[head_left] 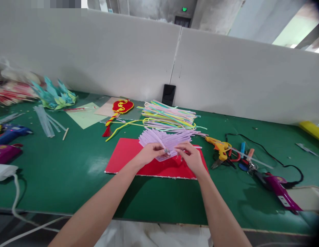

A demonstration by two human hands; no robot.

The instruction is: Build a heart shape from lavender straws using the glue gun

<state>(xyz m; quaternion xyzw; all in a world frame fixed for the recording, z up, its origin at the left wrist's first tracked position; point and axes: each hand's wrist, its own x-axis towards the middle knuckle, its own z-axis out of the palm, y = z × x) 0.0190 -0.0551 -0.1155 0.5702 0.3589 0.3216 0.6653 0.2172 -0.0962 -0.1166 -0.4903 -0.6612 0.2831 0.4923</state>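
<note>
A lilac fan-like piece made of many pipe cleaners laid in a V pattern is held over a red board. My left hand pinches its lower edge near the middle, thumb and index finger pressed together. On the other side my right hand has thumb and fingers closed at the piece's lower right edge, where a pale stem sticks out to the right. The fingertips partly cover the point of the V. Just behind lies a heap of loose pastel pipe cleaners in pink, yellow and mint.
A yellow glue gun and pliers lie to the right, with a purple hot tool and black cord further over. A red and yellow tasselled ornament, clear glue sticks and a white adapter are leftward. A phone leans against the partition.
</note>
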